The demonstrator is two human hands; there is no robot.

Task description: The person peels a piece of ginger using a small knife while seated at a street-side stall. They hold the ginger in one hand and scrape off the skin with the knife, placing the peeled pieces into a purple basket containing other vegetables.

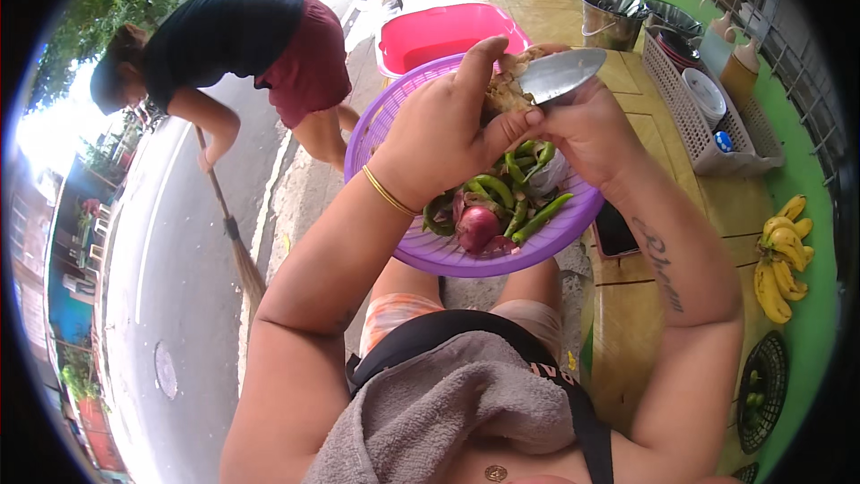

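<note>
A knobby tan root (508, 84), by its look ginger, is pinched between the thumb and index finger of my left hand (433, 131). From the right, my right hand (588, 124) curls behind the same root, its fingertips on the far side. A broad steel knife blade (563, 74) lies against the root, its rounded tip pointing right over my right hand. The handle is hidden, so I cannot tell which hand grips it. Below both hands is a purple plastic basket (470, 263), with a red onion (478, 228), green chili peppers (543, 216) and a clear plastic bag (551, 173) inside.
Ahead stands a pink tub (447, 30). A phone (615, 228) lies on the wooden table (631, 349). Along its wall side are a metal pail (608, 23), a plastic crate (712, 154), bananas (783, 249) and a black basket (762, 393). At left, another person (228, 30) sweeps with a broom (245, 262).
</note>
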